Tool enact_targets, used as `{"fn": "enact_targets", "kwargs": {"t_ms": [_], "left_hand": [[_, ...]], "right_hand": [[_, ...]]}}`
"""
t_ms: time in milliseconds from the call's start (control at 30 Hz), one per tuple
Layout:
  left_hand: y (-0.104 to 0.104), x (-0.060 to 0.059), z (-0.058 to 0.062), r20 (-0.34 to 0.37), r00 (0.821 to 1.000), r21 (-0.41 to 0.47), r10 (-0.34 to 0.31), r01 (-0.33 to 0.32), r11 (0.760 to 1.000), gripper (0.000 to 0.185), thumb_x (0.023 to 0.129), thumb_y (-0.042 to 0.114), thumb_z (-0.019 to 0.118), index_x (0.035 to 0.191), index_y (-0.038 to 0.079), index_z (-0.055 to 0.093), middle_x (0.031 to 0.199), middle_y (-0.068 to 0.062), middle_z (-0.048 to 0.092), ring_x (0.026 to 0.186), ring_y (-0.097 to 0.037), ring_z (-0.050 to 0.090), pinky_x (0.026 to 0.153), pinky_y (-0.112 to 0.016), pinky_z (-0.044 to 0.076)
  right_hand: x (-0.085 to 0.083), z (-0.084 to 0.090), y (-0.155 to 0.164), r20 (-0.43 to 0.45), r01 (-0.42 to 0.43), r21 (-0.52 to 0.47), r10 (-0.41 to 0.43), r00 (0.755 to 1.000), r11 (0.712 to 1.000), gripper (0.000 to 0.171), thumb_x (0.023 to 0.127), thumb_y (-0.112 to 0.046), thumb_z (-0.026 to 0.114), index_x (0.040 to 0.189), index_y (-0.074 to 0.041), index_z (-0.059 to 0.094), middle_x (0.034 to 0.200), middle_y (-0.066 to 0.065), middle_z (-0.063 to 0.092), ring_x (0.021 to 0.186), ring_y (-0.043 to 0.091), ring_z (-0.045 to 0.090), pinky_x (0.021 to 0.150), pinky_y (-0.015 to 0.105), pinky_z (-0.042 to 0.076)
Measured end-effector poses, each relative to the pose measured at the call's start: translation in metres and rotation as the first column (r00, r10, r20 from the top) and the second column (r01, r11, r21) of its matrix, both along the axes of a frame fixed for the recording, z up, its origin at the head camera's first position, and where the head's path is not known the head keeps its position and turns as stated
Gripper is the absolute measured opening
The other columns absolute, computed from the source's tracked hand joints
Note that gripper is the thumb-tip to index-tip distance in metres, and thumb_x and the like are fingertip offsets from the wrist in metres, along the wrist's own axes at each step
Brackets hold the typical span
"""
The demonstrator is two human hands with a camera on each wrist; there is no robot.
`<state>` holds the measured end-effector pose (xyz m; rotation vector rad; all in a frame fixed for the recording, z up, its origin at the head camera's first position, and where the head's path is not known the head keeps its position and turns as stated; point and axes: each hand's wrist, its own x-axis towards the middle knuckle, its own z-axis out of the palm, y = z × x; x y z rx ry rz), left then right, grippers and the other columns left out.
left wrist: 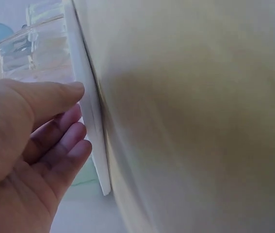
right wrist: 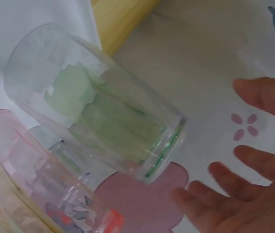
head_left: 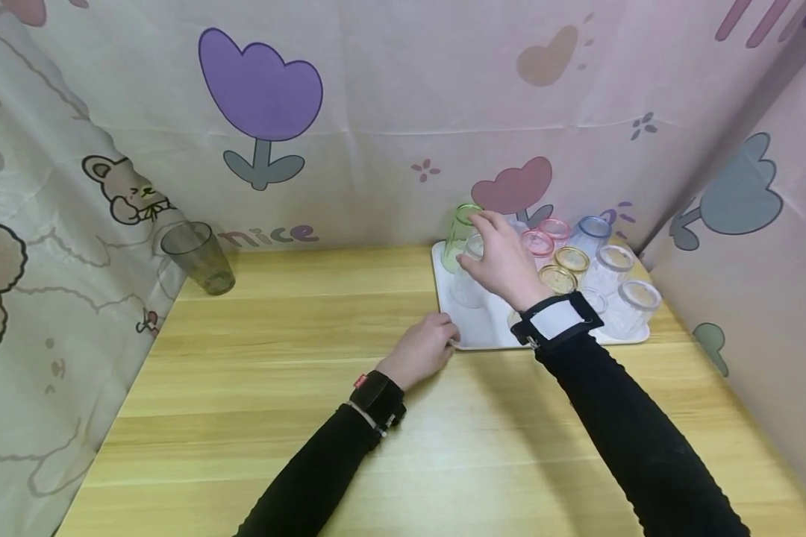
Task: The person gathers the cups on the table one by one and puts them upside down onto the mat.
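Note:
My left hand [head_left: 422,349] holds the near left corner of a white tray [head_left: 473,337], with thumb and curled fingertips at its rim [left wrist: 92,121] in the left wrist view. Above the tray's left side is my right hand [head_left: 504,257], fingers spread, nothing in them. Below it a clear drinking glass [head_left: 466,291] stands base up on the tray. In the right wrist view the fingers [right wrist: 251,182] are apart from that clear glass [right wrist: 40,73]. A green glass [head_left: 458,237] stands just behind it, partly covered by the clear one.
Glasses with pink [head_left: 537,243], amber [head_left: 557,280], blue [head_left: 592,227] and clear [head_left: 639,296] bases crowd the tray's right side. A dark grey glass [head_left: 204,261] stands alone at the table's far left corner. Patterned cloth [head_left: 376,97] hangs behind and beside the wooden table [head_left: 275,335].

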<state>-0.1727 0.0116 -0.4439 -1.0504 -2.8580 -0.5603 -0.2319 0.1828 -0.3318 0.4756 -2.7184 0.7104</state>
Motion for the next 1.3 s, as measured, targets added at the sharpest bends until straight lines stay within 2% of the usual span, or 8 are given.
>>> {"fn": "enact_targets", "kwargs": {"t_ms": [167, 400, 567, 733, 933, 1033, 1200, 1300], "left_hand": [[-0.008, -0.001, 0.000, 0.070, 0.995, 0.144, 0.069, -0.079, 0.986, 0.021, 0.095, 0.010, 0.074, 0.116, 0.006, 0.073, 0.117, -0.004, 0.066, 0.111, -0.020, 0.062, 0.099, -0.029, 0.054], [-0.031, -0.001, 0.011, 0.130, 0.977, 0.309, 0.168, -0.201, 0.930, 0.036, 0.095, 0.015, 0.076, 0.128, 0.005, 0.067, 0.130, -0.008, 0.061, 0.124, -0.026, 0.057, 0.108, -0.040, 0.050], [-0.049, 0.000, 0.019, 0.171, 0.956, 0.373, 0.240, -0.288, 0.882, 0.046, 0.095, 0.018, 0.076, 0.136, 0.006, 0.060, 0.139, -0.011, 0.056, 0.132, -0.030, 0.052, 0.113, -0.046, 0.046], [-0.073, 0.001, 0.023, 0.177, 0.931, 0.440, 0.318, -0.364, 0.821, 0.051, 0.095, 0.018, 0.076, 0.139, 0.003, 0.057, 0.142, -0.015, 0.054, 0.136, -0.033, 0.048, 0.116, -0.047, 0.042], [-0.110, -0.001, 0.025, 0.229, 0.882, 0.528, 0.413, -0.469, 0.708, 0.059, 0.094, 0.015, 0.075, 0.145, -0.001, 0.049, 0.147, -0.018, 0.049, 0.140, -0.038, 0.040, 0.121, -0.052, 0.035], [-0.132, -0.002, 0.027, 0.255, 0.843, 0.566, 0.473, -0.527, 0.635, 0.062, 0.095, 0.017, 0.074, 0.147, -0.001, 0.046, 0.149, -0.020, 0.045, 0.138, -0.041, 0.040, 0.119, -0.055, 0.036], [-0.173, -0.004, 0.029, 0.279, 0.745, 0.649, 0.606, -0.612, 0.453, 0.058, 0.097, 0.020, 0.072, 0.147, 0.002, 0.047, 0.148, -0.020, 0.043, 0.129, -0.038, 0.043, 0.111, -0.057, 0.041], [-0.199, -0.008, 0.032, 0.287, 0.664, 0.698, 0.691, -0.638, 0.323, 0.057, 0.097, 0.019, 0.071, 0.147, 0.005, 0.047, 0.147, -0.016, 0.043, 0.128, -0.030, 0.043, 0.111, -0.053, 0.040]], "right_hand": [[0.012, -0.003, -0.004, -0.158, -0.073, -0.064, 0.062, 0.985, 0.995, 0.059, 0.089, -0.015, 0.078, 0.144, -0.001, 0.058, 0.148, 0.020, 0.053, 0.138, 0.040, 0.050, 0.111, 0.055, 0.044], [0.032, -0.021, -0.016, -0.278, -0.141, -0.101, 0.108, 0.955, 0.985, 0.048, 0.088, -0.010, 0.078, 0.133, 0.001, 0.065, 0.139, 0.019, 0.060, 0.130, 0.039, 0.055, 0.106, 0.054, 0.048], [0.045, -0.038, -0.022, -0.270, -0.145, -0.103, 0.112, 0.956, 0.984, 0.040, 0.087, -0.011, 0.079, 0.125, 0.000, 0.069, 0.129, 0.018, 0.064, 0.122, 0.039, 0.059, 0.100, 0.054, 0.051], [0.055, -0.060, -0.023, -0.138, -0.110, -0.066, 0.100, 0.985, 0.992, 0.037, 0.088, -0.015, 0.079, 0.121, -0.001, 0.070, 0.125, 0.017, 0.065, 0.116, 0.038, 0.063, 0.095, 0.054, 0.055], [0.063, -0.082, -0.021, 0.080, -0.062, 0.037, 0.059, 0.995, 0.997, 0.037, 0.090, -0.020, 0.078, 0.122, -0.004, 0.071, 0.121, 0.015, 0.066, 0.112, 0.036, 0.066, 0.086, 0.055, 0.058], [0.066, -0.089, -0.020, 0.150, -0.052, 0.079, 0.039, 0.988, 0.996, 0.033, 0.091, -0.022, 0.076, 0.119, -0.004, 0.072, 0.114, 0.013, 0.069, 0.102, 0.035, 0.069, 0.078, 0.054, 0.059], [0.069, -0.095, -0.018, 0.209, -0.021, 0.131, -0.006, 0.978, 0.991, 0.025, 0.090, -0.022, 0.077, 0.110, -0.006, 0.075, 0.097, 0.007, 0.072, 0.086, 0.030, 0.070, 0.071, 0.049, 0.058], [0.069, -0.097, -0.018, 0.232, -0.023, 0.150, -0.012, 0.973, 0.988, 0.021, 0.089, -0.021, 0.079, 0.104, -0.007, 0.076, 0.091, 0.004, 0.072, 0.083, 0.027, 0.070, 0.070, 0.047, 0.058]]}}
